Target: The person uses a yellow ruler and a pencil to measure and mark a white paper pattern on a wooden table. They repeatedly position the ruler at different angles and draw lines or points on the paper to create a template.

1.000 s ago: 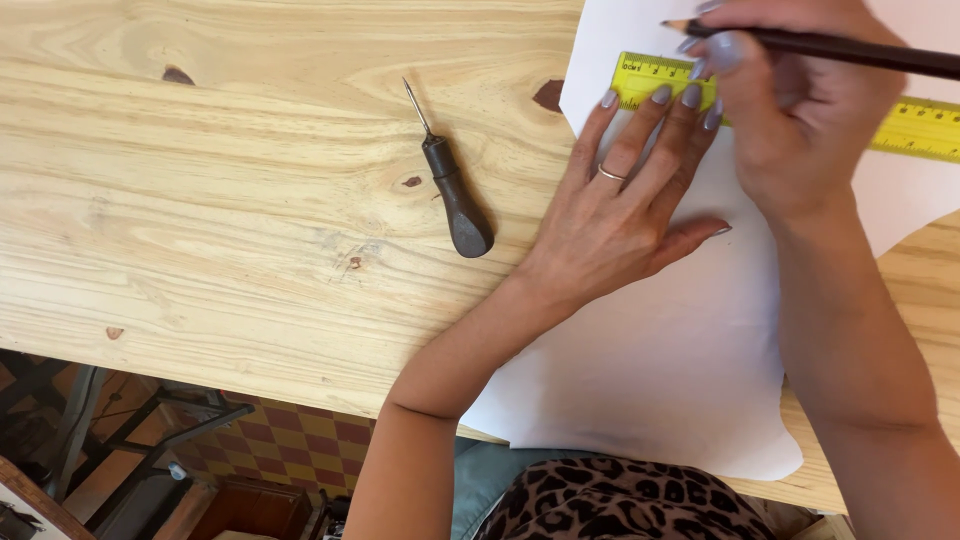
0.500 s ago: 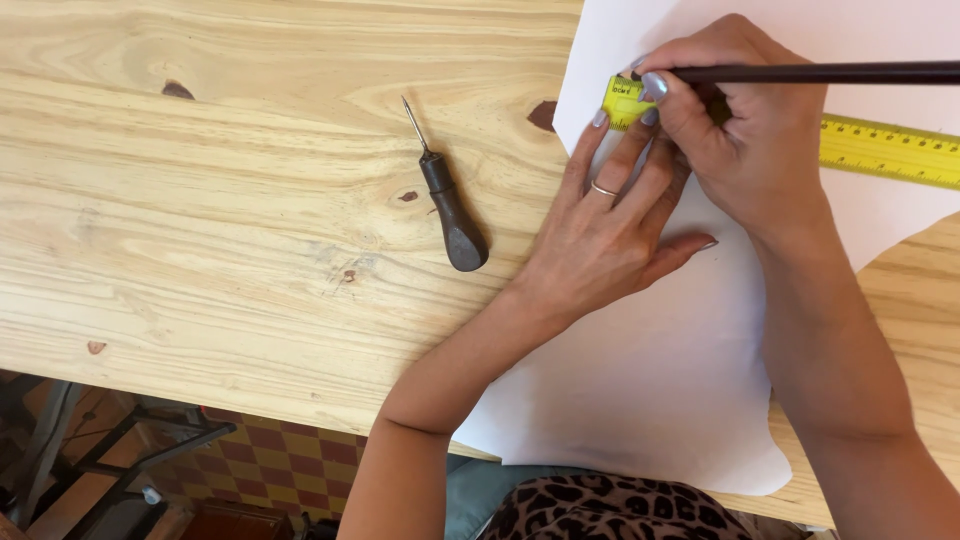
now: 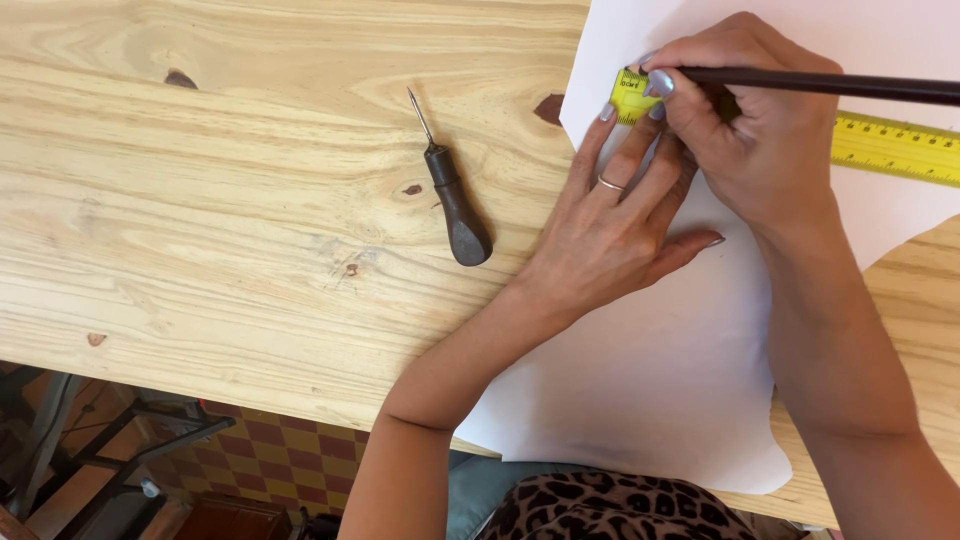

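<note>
While the left hand (image 3: 610,230) lies flat on the white sheet (image 3: 680,370), its fingers are spread and extended, pressing down on the near end of the yellow ruler (image 3: 890,148). No object is enclosed in this hand; its grip is released, palm down, with a ring visible on one finger. The right hand (image 3: 750,130) is positioned just beyond and partly over the left fingertips, and its grip is clenched around a dark pencil (image 3: 830,84). The pencil shaft runs nearly level toward the right edge of the view, and its tip meets the sheet at the left end of the ruler, beside the ruler's upper edge. The ruler lies on the sheet, slanting slightly downward to the right, its middle portion hidden beneath the right hand.

The sheet has an irregular curved outline and overhangs the near edge of the tabletop (image 3: 230,230), which is pale wood with visible knots. An awl (image 3: 455,200) with a dark handle and thin metal point rests on bare wood to the left of the sheet, well apart from both hands, point directed away from the person. Below the tabletop edge, a checkered floor (image 3: 270,455) and leopard-print clothing (image 3: 620,510) are visible.
</note>
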